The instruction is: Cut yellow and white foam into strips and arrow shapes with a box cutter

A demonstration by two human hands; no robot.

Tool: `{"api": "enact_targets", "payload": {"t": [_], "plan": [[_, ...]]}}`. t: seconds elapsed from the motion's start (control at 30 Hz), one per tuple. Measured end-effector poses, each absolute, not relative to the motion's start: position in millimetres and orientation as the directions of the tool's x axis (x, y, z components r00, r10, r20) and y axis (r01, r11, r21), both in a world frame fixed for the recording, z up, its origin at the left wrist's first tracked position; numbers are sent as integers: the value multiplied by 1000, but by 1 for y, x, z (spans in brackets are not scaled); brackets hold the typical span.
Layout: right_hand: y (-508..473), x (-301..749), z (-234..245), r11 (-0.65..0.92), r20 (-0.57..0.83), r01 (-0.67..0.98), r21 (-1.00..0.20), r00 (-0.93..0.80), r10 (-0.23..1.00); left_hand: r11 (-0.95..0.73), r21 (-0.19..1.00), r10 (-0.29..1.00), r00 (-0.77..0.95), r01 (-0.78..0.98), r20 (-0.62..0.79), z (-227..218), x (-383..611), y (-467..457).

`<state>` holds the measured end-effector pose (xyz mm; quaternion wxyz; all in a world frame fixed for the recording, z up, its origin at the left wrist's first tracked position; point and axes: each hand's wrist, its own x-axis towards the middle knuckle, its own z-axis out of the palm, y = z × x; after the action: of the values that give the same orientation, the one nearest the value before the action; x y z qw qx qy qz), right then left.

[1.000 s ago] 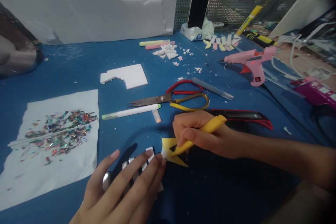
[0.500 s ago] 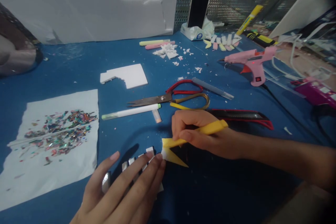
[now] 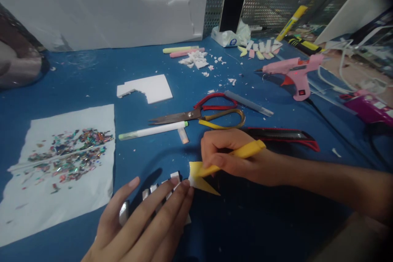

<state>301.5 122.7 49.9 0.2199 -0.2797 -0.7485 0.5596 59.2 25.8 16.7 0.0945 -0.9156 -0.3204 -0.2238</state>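
Lying spread and unclenched, the left grip [image 3: 150, 219] covers a row of pale, narrow strips [image 3: 175, 175], which show no yellow, its fingertips [image 3: 185, 184] on the white edge of a flat, forked yellow-and-white piece [image 3: 205, 186] at the near middle of the blue desk [image 3: 135, 59]. Both prongs of this piece look coloured already; a white patch beside the fingertips appears not yet coloured. On the right, the right grip [image 3: 235, 154] is closed around a tubular yellow marker [image 3: 248, 149], tip end down at the piece.

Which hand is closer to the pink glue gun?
Right. The right hand is in front of the pink glue gun and to its left; the left hand lies farther left.
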Motion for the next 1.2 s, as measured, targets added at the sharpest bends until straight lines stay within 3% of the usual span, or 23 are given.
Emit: {"api": "enact_targets", "payload": {"t": [0.87,0.97,1.1,1.2], "plan": [[123,302,52,223,9,191,-956,-739,674,-756,32,593,664,654,456,17,60,23],[124,303,50,167,3,139,-976,-759,651,-768,22,574,673,640,466,15,59,23],[125,304,47,104,78,-1,-995,-670,738,-774,-18,561,699,633,443,17,56,25],[124,304,47,123,106,-20,-992,-654,749,-804,-127,495,773,580,397,22,53,30]]}}
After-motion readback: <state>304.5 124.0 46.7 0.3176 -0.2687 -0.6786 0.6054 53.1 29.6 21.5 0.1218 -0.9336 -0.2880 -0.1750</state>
